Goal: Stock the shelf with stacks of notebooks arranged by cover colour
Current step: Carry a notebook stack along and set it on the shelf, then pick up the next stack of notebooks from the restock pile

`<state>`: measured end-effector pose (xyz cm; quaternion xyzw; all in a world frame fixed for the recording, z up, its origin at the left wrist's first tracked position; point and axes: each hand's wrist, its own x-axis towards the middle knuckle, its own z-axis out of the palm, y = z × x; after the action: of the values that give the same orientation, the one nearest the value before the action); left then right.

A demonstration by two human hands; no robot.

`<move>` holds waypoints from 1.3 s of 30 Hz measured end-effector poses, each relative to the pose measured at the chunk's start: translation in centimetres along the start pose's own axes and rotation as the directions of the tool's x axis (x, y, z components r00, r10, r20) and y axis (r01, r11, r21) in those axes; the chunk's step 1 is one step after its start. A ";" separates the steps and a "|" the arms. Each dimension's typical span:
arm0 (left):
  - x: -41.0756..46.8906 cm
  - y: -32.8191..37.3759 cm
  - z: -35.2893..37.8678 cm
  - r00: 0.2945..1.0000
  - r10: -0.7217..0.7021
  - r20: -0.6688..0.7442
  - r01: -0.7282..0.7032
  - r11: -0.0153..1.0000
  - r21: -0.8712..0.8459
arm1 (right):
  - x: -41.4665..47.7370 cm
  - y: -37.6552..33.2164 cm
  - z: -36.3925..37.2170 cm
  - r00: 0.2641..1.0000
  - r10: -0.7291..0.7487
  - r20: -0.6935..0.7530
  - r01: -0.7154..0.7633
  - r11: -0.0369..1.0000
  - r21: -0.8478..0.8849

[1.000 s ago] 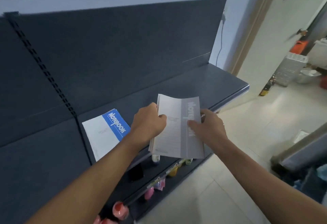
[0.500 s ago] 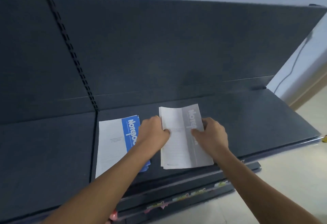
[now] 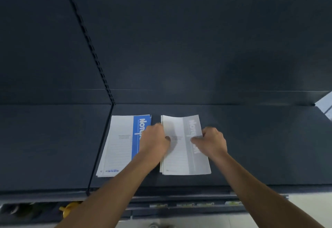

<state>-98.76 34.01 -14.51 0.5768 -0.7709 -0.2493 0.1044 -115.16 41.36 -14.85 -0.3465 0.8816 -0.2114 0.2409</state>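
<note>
Shelf (image 3: 251, 146): dark grey metal deck, back panel rising behind; slotted upright (image 3: 93, 51) left of centre.
Grey stack (image 3: 181, 161): grey-banded notebooks, lay flat on shelf, mid-depth, just right of blue stack, narrow gap betw. the two, not touching. Edges slightly fanned at left side.
Blue stack (image 3: 118, 146): blue-banded notebooks, flat on shelf, left edge near the shelf seam. Partly hidden by left forearm.
Left hand (image 3: 154, 141): curled round left edge of grey stack, thumb on top of cover, other fingers tucked at the edge; gripped.
Right hand (image 3: 212, 141): curled round right edge of same stack, fingertips on the grey band; gripped.
Both arms: reached in from below frame, bare forearms.
Lower tier: blurred; yellow item (image 3: 69, 209) at bottom left, small labels along front rail (image 3: 197, 204). Couldn't tell what.
</note>
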 end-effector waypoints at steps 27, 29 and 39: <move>-5.4 -15.5 -19.5 0.911 -0.220 -0.350 0.148 0.964 -0.222 | -6.4 -22.9 7.7 0.508 -0.841 0.183 0.856 0.517 0.001; -7.4 -18.8 -21.8 0.875 -0.282 -0.394 0.189 0.947 -0.258 | -8.8 -25.6 9.6 0.468 -0.859 0.208 0.876 0.482 0.024; -17.2 -36.5 -32.9 0.802 -0.354 -0.481 0.283 0.934 -0.216 | -21.5 -39.9 23.3 0.326 -0.899 0.293 0.916 0.377 0.138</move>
<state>-48.03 33.77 -2.64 0.7350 -0.5885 -0.1518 0.3006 -67.75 25.14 -5.83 -0.8140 0.4907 -0.2270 0.2122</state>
